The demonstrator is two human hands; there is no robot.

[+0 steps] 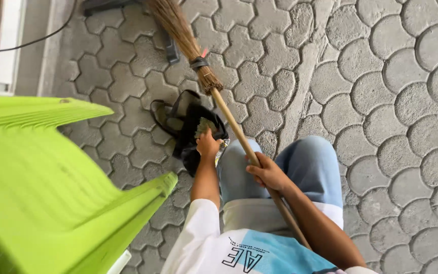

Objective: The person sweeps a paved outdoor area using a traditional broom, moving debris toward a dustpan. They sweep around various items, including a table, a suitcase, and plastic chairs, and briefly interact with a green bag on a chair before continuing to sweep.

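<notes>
Seen from above, the person stands on a grey paved floor [391, 101] of interlocking scalloped and hexagon-like blocks, their light blue trousers [310, 167] filling the lower middle of the frame. The right hand [268, 172] is closed around the wooden handle of a broom [229, 119], gripping it about midway along the stick, which runs diagonally from the lower right of the frame up toward the upper middle. The broom's brown bristle head [176, 25] lies at the top of the frame, bound to the stick by a dark band, and it spreads out over the paving there. The left hand [208, 144] reaches forward into the mouth of a black bag [188, 124] just left of centre; its fingers are curled around a small clump of greenish-brown debris [205, 126], holding it at the bag's opening. The bag sits crumpled on the paving, touching the person's left knee, with its handle loop lying to the left. A bright green plastic chair [51, 177] fills the lower left of the frame, near the bag but apart from it. A black cable [41, 35] crosses the upper left corner beside a white frame [6, 56].
</notes>
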